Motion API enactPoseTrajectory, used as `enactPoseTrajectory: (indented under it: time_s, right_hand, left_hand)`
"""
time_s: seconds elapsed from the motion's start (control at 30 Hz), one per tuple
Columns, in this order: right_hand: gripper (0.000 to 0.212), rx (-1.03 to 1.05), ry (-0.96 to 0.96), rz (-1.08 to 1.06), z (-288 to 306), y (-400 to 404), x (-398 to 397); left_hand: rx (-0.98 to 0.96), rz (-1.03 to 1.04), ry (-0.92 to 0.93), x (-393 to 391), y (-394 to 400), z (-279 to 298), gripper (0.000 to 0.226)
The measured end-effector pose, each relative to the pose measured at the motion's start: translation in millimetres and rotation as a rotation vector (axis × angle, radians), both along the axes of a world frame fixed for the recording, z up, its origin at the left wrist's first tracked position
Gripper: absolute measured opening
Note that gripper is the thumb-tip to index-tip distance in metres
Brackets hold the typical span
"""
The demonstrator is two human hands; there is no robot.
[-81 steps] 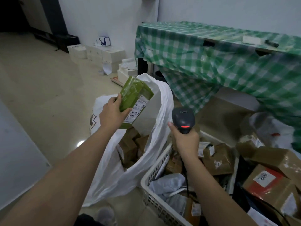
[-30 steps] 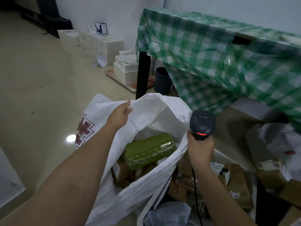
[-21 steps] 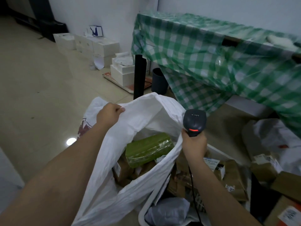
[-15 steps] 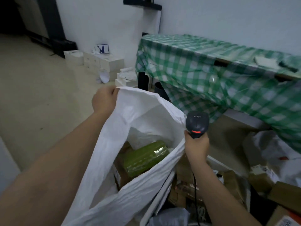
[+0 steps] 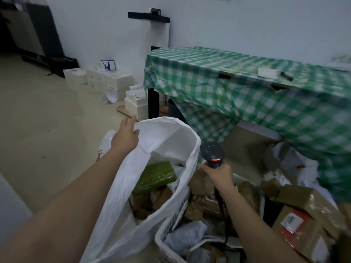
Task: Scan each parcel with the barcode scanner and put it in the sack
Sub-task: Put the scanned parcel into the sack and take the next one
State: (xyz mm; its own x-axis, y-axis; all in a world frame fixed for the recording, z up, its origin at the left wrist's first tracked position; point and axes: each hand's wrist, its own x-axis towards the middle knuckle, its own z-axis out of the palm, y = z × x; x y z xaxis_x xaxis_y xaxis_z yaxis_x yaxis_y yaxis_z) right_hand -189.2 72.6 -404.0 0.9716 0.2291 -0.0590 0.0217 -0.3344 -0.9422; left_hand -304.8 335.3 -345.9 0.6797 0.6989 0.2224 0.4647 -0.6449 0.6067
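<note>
A large white sack [image 5: 121,202] stands open in the middle. Inside it a green parcel [image 5: 154,176] lies on top of several brown parcels [image 5: 144,203]. My left hand [image 5: 126,134] is at the sack's far left rim with fingers stretched out, touching the fabric. My right hand [image 5: 218,172] grips the handle of the black barcode scanner [image 5: 211,153], whose red light glows, just right of the sack's rim.
A white crate [image 5: 167,232] of brown and grey parcels sits below my right arm. More brown parcels [image 5: 303,213] pile at the right. A green checked table [image 5: 247,88] stands behind. White boxes [image 5: 106,80] line the wall on the floor.
The green parcel left my left hand and now lies in the sack. My left hand gripped the sack's rim and lifted it, and now its fingers are straightened out. The scanner hand barely moved.
</note>
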Motion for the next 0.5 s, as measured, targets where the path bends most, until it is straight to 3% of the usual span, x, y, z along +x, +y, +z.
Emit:
enactPoseTrajectory:
  time_s: [0.3, 0.5]
  right_hand:
    - [0.021, -0.239, 0.021, 0.017, -3, -127, -18]
    - [0.019, -0.205, 0.07, -0.031, -31, -185, -16]
  left_hand:
    - [0.03, -0.25, -0.216, 4, -114, -28, 0.037]
    - [-0.026, -0.47, -0.173, 30, -203, -63, 0.026]
